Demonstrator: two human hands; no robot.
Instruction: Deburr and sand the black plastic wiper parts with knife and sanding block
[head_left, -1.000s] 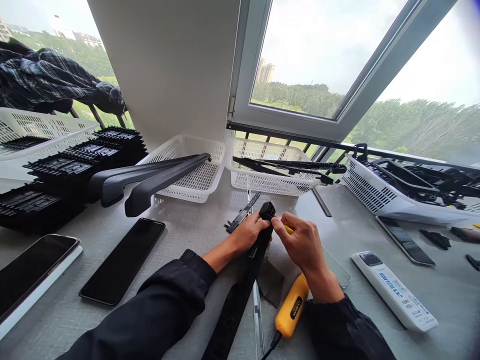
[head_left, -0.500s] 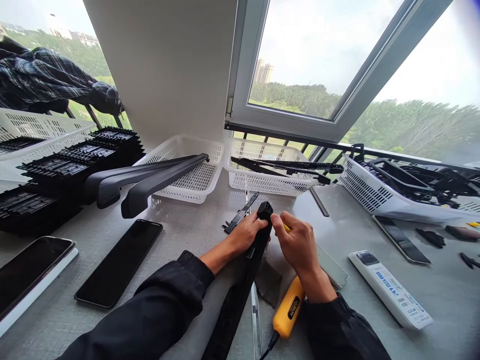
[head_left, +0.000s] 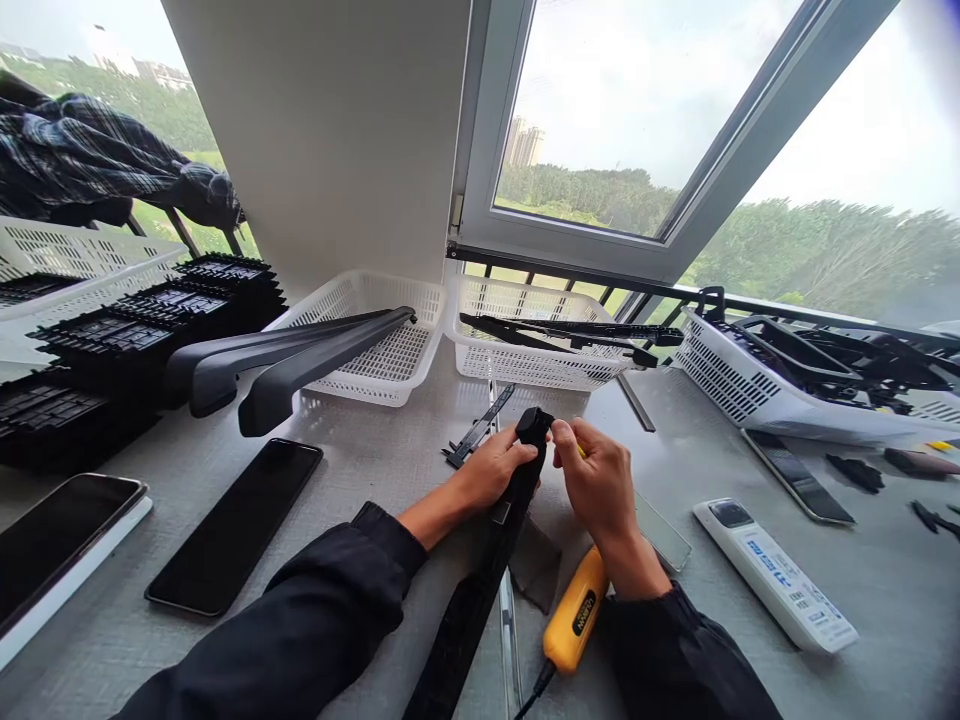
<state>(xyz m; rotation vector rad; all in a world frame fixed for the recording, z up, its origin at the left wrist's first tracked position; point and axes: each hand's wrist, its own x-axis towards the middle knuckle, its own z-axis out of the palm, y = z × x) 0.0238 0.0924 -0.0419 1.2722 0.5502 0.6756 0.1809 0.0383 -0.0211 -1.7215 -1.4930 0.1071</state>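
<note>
My left hand (head_left: 491,470) is closed round the upper end of a long black plastic bar (head_left: 480,590), thumb lying across it. The bar slants from the bottom of the view up to a hollow, cap-like end. At that end's right edge my right hand (head_left: 598,470) is closed in a pinch on a slim yellow tool (head_left: 581,451). Only a bit of yellow shows between the fingers; its tip is hidden. Below the right wrist lies a yellow corded hand tool (head_left: 576,612). A dark cloth (head_left: 536,568) rests beside the bar, and a caliper (head_left: 478,430) lies behind my left hand.
White baskets (head_left: 360,392) line the back; grey curved bars (head_left: 300,375) lean on one, and black parts (head_left: 555,330) fill another. Stacked black grids (head_left: 127,335) stand left. Phones (head_left: 236,525), a white labelled device (head_left: 776,575) and a metal strip (head_left: 510,640) lie on the table.
The bar's upper end has rotated in my left hand, so its opening faces more to the right. My right hand has shifted slightly, its fingers more curled.
</note>
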